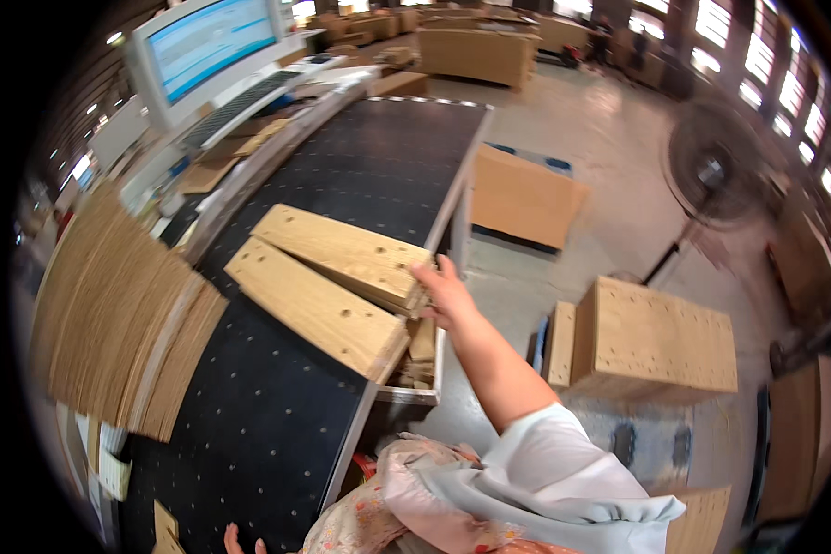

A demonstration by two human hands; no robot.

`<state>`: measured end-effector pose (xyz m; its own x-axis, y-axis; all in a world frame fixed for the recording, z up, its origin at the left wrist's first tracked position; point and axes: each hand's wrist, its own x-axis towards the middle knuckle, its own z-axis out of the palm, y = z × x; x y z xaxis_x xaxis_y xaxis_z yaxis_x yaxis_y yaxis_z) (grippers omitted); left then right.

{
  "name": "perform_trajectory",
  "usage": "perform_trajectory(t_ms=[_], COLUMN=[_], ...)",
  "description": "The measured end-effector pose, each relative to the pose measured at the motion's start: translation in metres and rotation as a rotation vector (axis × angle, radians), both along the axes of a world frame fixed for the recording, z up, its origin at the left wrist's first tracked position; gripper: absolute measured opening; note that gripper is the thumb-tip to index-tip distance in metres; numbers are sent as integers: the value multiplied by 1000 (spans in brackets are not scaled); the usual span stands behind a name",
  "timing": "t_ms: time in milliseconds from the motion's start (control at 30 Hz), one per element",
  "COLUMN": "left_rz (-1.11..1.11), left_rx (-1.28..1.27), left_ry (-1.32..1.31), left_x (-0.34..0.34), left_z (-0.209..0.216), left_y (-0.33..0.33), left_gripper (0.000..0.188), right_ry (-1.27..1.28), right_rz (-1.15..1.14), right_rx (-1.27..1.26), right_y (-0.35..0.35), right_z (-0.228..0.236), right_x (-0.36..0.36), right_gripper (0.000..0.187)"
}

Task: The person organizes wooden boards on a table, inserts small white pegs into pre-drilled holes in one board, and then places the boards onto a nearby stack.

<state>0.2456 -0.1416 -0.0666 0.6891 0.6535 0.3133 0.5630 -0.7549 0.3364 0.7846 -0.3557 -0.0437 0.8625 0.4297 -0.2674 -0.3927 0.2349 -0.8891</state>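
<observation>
Two short stacks of light wooden boards with drilled holes lie slantwise on the black table, a narrow gap between them. My right hand (445, 294) is closed on the right end of the farther board stack (342, 249), fingers over its top and edge. The nearer board stack (316, 309) lies beside it, its right end at the table's edge. Only some fingers of my left hand (242, 541) show at the bottom of the view, spread apart above the table with nothing visible in them. A small wooden piece (164, 529) lies to its left.
The dotted black table (258, 420) has a metal edge, with an open drawer (411, 395) of wood scraps below. A tall stack of panels (120, 314) stands left; a monitor (212, 46) is behind it. Right are stacked boards (660, 337) and a standing fan (711, 171).
</observation>
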Motion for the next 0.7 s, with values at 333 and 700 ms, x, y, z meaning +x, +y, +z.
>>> perform_trajectory(t_ms=[333,700], left_rz=[-146,-616], left_rx=[-119,42], left_ry=[-26,221], left_x=[36,8], left_z=[24,64], left_y=[-20,-17], left_gripper=[44,40], right_ry=[54,126], right_rz=[-136,-270], right_rx=[194,67], right_y=[6,-8], right_z=[-12,-20], right_x=[-2,-19], right_gripper=[103,99])
